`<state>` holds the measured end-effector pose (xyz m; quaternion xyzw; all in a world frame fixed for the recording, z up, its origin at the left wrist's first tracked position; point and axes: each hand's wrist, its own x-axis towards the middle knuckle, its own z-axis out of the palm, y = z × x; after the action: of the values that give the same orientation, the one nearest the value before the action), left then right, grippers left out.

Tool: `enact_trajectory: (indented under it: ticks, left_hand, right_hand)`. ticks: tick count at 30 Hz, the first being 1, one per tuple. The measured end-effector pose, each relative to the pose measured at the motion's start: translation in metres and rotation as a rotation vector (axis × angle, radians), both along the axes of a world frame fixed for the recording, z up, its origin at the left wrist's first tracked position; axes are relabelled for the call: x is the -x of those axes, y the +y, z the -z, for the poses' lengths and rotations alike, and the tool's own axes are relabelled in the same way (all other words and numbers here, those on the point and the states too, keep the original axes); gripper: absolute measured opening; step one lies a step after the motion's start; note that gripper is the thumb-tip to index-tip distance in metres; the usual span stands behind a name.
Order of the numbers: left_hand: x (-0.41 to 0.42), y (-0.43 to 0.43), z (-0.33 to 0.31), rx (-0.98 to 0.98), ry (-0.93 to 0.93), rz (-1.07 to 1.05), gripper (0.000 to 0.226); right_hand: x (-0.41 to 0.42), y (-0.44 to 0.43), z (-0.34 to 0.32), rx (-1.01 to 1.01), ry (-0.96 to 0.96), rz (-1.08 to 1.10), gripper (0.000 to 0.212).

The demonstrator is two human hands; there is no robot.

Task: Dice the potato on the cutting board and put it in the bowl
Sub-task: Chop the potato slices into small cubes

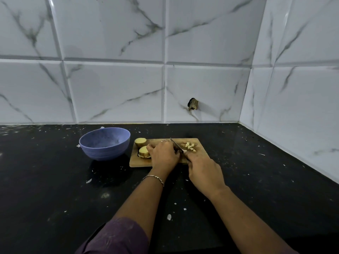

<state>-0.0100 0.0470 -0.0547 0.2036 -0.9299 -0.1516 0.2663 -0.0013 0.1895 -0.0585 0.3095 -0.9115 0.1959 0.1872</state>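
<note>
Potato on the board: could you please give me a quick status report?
Right hand grips knife; left hand curled beside it, hold hidden. Some dice cut, two chunks uncut. Bowl looks empty, nothing between it and board.

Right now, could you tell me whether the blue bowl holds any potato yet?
Empty, as far as shows: the bowl is bare blue inside, and the diced pieces lie on the cutting board.
</note>
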Motion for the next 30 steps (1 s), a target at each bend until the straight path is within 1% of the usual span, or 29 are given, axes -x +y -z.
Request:
enact_trajectory:
  ticks: [5, 9, 11, 14, 18, 21, 25, 30]
  left_hand:
    - [-0.001, 0.000, 0.000, 0.001, 0.006, 0.017, 0.015]
    - [-0.004, -0.004, -0.003, 0.024, 0.018, 0.016, 0.016]
    - [-0.006, -0.008, -0.007, 0.016, 0.045, -0.002, 0.022]
    - [-0.011, -0.015, -0.011, 0.017, 0.035, -0.039, 0.032]
    - [-0.014, -0.020, -0.013, -0.025, 0.000, -0.045, 0.028]
    - [-0.016, -0.020, -0.014, 0.000, -0.057, -0.029, 0.024]
    - [-0.019, -0.018, -0.014, 0.069, -0.202, -0.002, 0.034]
    - [-0.018, -0.022, -0.015, 0.095, -0.256, 0.012, 0.034]
  right_hand:
    - [0.003, 0.004, 0.000, 0.015, 0.000, 0.044, 0.036]
    - [0.003, 0.006, -0.001, 0.069, -0.013, 0.047, 0.033]
    - [0.002, 0.004, 0.000, 0.093, -0.011, 0.032, 0.033]
    - [0.001, 0.002, 0.000, 0.126, -0.011, 0.021, 0.035]
    - [-0.004, 0.003, -0.001, 0.142, -0.038, -0.008, 0.036]
    - [-0.006, 0.004, -0.001, 0.125, -0.040, -0.007, 0.034]
    - [-0.007, 0.005, -0.002, 0.105, -0.034, 0.001, 0.032]
    - [-0.003, 0.007, -0.003, 0.074, -0.017, 0.063, 0.027]
